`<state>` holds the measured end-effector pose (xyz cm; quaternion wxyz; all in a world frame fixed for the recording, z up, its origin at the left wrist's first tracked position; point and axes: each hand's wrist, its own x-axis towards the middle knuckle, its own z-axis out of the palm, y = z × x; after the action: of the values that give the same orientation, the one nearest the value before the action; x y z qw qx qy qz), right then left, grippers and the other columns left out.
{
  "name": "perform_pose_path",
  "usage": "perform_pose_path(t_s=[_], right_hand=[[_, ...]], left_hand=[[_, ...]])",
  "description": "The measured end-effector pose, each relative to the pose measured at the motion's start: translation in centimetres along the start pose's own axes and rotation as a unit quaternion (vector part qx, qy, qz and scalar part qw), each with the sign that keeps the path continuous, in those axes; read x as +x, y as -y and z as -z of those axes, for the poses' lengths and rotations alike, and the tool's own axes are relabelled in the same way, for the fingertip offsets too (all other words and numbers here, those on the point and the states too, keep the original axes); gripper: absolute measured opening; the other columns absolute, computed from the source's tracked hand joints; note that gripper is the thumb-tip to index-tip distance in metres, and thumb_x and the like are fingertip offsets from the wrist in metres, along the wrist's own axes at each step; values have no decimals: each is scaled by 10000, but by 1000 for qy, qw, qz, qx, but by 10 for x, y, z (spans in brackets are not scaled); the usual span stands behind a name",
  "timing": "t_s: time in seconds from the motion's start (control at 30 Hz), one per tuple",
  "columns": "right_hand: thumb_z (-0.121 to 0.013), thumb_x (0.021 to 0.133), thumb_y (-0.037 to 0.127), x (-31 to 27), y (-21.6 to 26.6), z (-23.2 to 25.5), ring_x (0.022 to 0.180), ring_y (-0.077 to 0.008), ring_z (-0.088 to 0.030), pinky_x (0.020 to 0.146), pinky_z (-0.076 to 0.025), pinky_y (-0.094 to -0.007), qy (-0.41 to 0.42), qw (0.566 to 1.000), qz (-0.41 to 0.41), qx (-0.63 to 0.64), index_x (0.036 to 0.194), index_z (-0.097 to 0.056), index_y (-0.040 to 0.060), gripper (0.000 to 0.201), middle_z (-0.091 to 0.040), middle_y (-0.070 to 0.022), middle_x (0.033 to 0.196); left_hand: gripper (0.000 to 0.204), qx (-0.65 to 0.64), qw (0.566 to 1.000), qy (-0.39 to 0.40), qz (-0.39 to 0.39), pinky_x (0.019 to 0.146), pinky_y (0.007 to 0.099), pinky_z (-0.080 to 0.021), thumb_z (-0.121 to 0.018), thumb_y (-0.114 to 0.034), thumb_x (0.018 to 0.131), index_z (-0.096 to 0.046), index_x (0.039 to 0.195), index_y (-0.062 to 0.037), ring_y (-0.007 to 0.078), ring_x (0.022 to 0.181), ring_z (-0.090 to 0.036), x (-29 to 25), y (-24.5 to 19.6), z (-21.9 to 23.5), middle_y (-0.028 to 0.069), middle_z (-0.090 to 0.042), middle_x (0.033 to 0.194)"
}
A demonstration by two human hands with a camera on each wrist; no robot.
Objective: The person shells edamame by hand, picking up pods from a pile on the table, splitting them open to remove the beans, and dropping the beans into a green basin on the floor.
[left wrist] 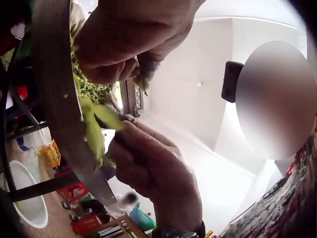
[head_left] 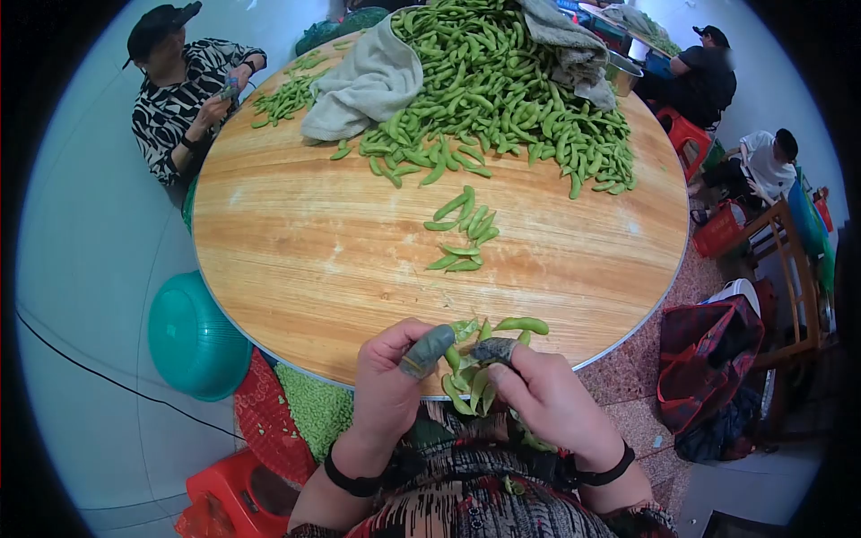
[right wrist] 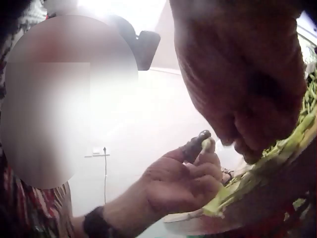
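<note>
My left hand (head_left: pixel 387 372) is at the near table edge, a dark green cover on its thumb. In the right wrist view its thumb and fingers pinch a small pale green edamame pod (right wrist: pixel 206 143). Close beside it, my right hand (head_left: pixel 554 396) has a dark-wrapped thumb and curled fingers. In the left wrist view an edamame pod (left wrist: pixel 106 117) runs into this hand's fingertips. Several green edamame pods (head_left: pixel 480 390) lie under and between the hands, along the table edge. Farther in, a small group of pods (head_left: pixel 466 238) rests on the wooden table (head_left: pixel 305 233).
A large heap of pods (head_left: pixel 484 81) covers the table's far side, with grey cloths (head_left: pixel 372 85) on it. Shelled beans (head_left: pixel 314 403) lie below left, near a teal basin (head_left: pixel 193 336) and red stool (head_left: pixel 242 493). A person (head_left: pixel 193 90) sits at the far left.
</note>
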<state>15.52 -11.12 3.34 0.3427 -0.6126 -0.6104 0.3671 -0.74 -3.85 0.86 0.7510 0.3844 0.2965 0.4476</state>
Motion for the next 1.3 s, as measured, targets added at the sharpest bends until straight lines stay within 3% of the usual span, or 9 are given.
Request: perform_pose_path(t_s=[0.1, 0.43, 0.63, 0.73, 0.9, 0.97, 1.07, 1.17, 1.3], right_hand=[[-438, 927, 156, 1, 1, -3, 499, -143, -476, 479, -388, -273, 67, 967, -48, 242, 813, -493, 8, 194, -518, -48, 584], [-413, 945, 166, 7, -4, -13, 497, -47, -423, 449, -337, -209, 34, 978, -55, 200, 789, -500, 21, 231, -481, 20, 601], [-469, 917, 123, 14, -3, -5, 508, -41, -417, 454, -332, -196, 110, 816, -198, 531, 837, -560, 7, 168, -501, 31, 627], [-474, 920, 152, 22, -9, -7, 483, -32, -385, 428, -295, -183, -25, 992, -3, 127, 869, -561, 23, 164, -474, 37, 601], [-533, 889, 203, 51, -15, 7, 528, -62, -495, 470, -393, -218, 70, 893, -167, 412, 840, -549, 4, 205, -510, 11, 600], [-565, 856, 208, 73, -7, 20, 547, -168, -575, 492, -440, -292, 28, 988, -120, 93, 847, -542, 1, 209, -553, -72, 584], [-583, 812, 186, 112, -21, 24, 619, -317, -603, 554, -472, -377, -98, 960, 103, -241, 828, -562, -2, 190, -590, -169, 631], [-600, 779, 156, 125, -22, 23, 655, -396, -563, 585, -461, -404, -45, 951, 67, -298, 896, -588, -18, 210, -567, -232, 700], [-598, 803, 149, 111, -22, 24, 585, -286, -584, 550, -449, -344, -98, 964, 78, -236, 894, -589, -19, 191, -601, -143, 656]], left_hand=[[73, 25, 999, 5, -22, 544, 186, -336, -612, -89, 826, -609, 824, -16, 49, 603, -455, 0, 7, 2, 1, -567, 730], [85, 93, 990, 50, -95, 662, 202, -429, -621, -35, 811, -618, 889, -2, 67, 754, -543, 0, 19, 7, 24, -587, 860], [152, 17, 990, 139, 5, 638, 186, -420, -630, 15, 785, -585, 927, -13, 56, 741, -538, 8, 11, 9, 5, -577, 851], [230, 129, 988, 86, -21, 606, 173, -405, -609, 36, 780, -537, 994, -3, 49, 700, -522, 8, 3, -6, 5, -559, 820], [322, 139, 989, 16, -52, 577, 179, -416, -532, 86, 777, -477, 1084, 5, 58, 671, -533, 16, 3, -6, 26, -566, 808], [364, 185, 976, -10, -112, 623, 194, -448, -473, 115, 759, -468, 1104, 1, 88, 718, -570, 22, 10, 11, 43, -595, 832], [431, 315, 938, 129, -62, 697, 202, -454, -436, 131, 739, -466, 1149, 2, 110, 797, -583, 17, 5, 10, 41, -608, 843], [465, 427, 857, 276, -80, 736, 209, -449, -482, 97, 764, -446, 1218, 0, 111, 848, -574, 11, -1, 5, 27, -610, 848], [434, 180, 983, 43, -4, 629, 171, -404, -537, 45, 800, -463, 1227, 10, 70, 759, -537, 15, -6, -1, 23, -595, 877]])
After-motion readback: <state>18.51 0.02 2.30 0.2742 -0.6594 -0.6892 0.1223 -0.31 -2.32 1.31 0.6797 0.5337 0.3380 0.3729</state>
